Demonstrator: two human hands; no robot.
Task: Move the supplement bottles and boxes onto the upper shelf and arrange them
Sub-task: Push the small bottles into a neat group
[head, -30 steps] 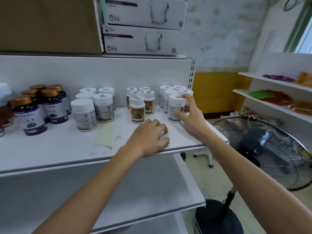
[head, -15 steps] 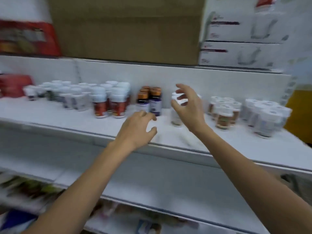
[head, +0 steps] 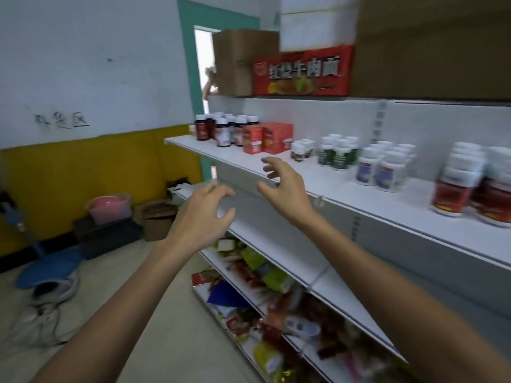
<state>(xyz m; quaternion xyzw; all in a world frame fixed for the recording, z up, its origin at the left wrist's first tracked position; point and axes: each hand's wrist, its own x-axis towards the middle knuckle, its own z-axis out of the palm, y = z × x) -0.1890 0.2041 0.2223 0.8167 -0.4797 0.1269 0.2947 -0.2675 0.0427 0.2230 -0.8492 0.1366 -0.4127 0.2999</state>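
The white upper shelf (head: 359, 200) carries groups of supplement bottles: dark brown ones (head: 221, 129) at the far left, two red boxes (head: 266, 138), small white bottles (head: 301, 149), green-labelled ones (head: 337, 153), blue-labelled ones (head: 384, 168) and red-labelled ones (head: 456, 189) at the right. My left hand (head: 206, 214) hovers in front of the shelf with loosely curled fingers, holding nothing. My right hand (head: 284, 186) hangs just before the shelf edge, fingers spread and bent, also without anything in it.
Cardboard boxes (head: 431, 45) and a red printed carton (head: 301, 73) sit on the top level. Lower shelves hold snack packets (head: 262, 275). On the floor to the left lie a pink basin (head: 109, 207), boxes, a blue cushion and shoes. A doorway (head: 203, 64) opens behind.
The view has swung left along the shelf. Both hands left the white bottles and the shelf surface and now float in the air, holding nothing.
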